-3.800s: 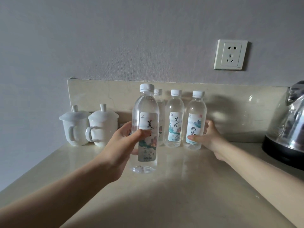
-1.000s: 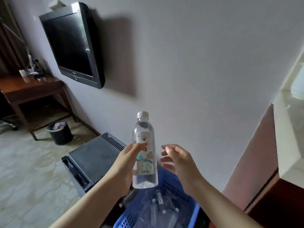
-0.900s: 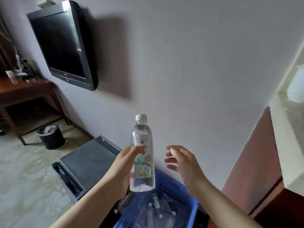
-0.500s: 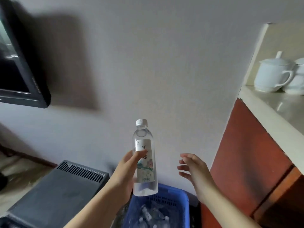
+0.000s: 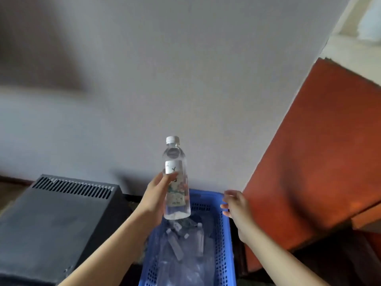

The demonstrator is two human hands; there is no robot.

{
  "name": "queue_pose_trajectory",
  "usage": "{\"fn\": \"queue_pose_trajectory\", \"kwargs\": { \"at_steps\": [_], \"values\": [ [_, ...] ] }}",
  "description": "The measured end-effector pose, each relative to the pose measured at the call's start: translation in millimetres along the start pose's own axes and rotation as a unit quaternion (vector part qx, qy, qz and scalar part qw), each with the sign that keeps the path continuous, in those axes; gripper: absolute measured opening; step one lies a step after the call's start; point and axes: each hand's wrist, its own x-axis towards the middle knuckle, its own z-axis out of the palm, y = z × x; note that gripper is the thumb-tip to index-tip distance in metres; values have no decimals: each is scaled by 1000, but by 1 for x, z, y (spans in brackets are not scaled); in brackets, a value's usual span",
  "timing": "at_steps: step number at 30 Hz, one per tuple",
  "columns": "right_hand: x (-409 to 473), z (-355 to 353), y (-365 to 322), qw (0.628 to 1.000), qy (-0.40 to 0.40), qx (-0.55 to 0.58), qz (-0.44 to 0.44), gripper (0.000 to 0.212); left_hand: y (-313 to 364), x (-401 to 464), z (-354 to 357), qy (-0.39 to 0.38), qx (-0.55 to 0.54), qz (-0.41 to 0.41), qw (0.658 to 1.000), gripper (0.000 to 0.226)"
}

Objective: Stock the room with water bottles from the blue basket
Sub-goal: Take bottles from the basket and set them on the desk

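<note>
Head view: one water bottle [image 5: 175, 178] in left hand [image 5: 156, 201], one blue basket [image 5: 223, 234] below.

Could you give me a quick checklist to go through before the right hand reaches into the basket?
1. Left hand grips the bottle firmly, fingers wrapped around the label: ok.
2. Bottle upright, cap on: ok.
3. Right hand empty and open, ready to grasp: ok.
4. Right hand placed over the basket: not ok, it hovers at the right rim, not yet inside.
5. Bottles left in the basket to pick: ok, several lie loose in it.
6. Which loose bottle is freest to lift: cannot tell, the pile is blurred.
</note>
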Motion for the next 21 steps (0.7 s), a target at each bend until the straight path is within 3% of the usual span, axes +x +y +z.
{"fn": "queue_pose_trajectory", "kwargs": {
  "at_steps": [6,14,21],
  "values": [
    [60,15,135,999,-2,-40,12,14,-132,72,-39,27,13,-13,999,12],
    [133,31,342,991,2,-109,72,11,-338,138,-105,103,-12,-95,990,15],
    [200,46,476,975,-16,-203,91,17,-459,178,-139,151,4,-139,979,10]
  ]
}}
